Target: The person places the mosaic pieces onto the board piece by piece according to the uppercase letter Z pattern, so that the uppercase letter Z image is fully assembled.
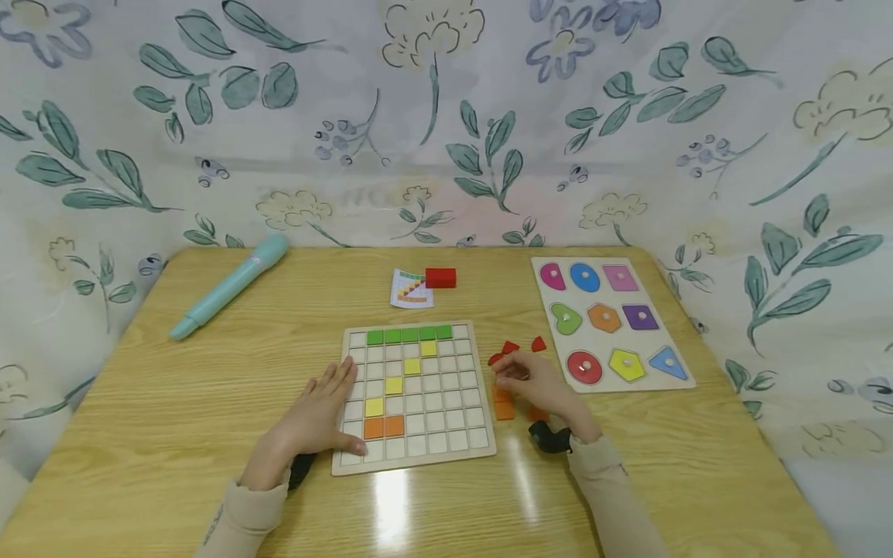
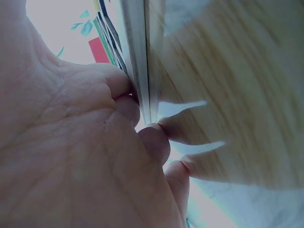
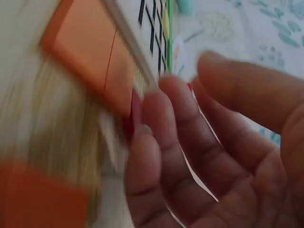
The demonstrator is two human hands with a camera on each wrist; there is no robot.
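Note:
A wooden grid board (image 1: 425, 457) lies in front of me with a green row at the top, a diagonal of yellow squares (image 1: 394, 385) and two orange squares (image 1: 384, 427) low on the left. My left hand (image 1: 317, 415) rests along the board's left edge, fingers spread and thumb on the lower corner. Just right of the board, my right hand (image 1: 533, 381) hovers over loose orange tiles (image 1: 504, 408) and red pieces (image 1: 511, 347). Its fingers (image 3: 159, 118) are bent and the thumb stands apart, with nothing between them. Another red piece (image 1: 539, 343) lies beyond that hand.
At the back, a small pattern card (image 1: 412, 289) lies beside a red block (image 1: 440, 277). A shape puzzle board (image 1: 614, 325) with colourful knobbed pieces is on the right. A turquoise microphone-shaped stick (image 1: 230, 287) lies back left. Flowered cloth (image 1: 446, 178) hangs behind the table.

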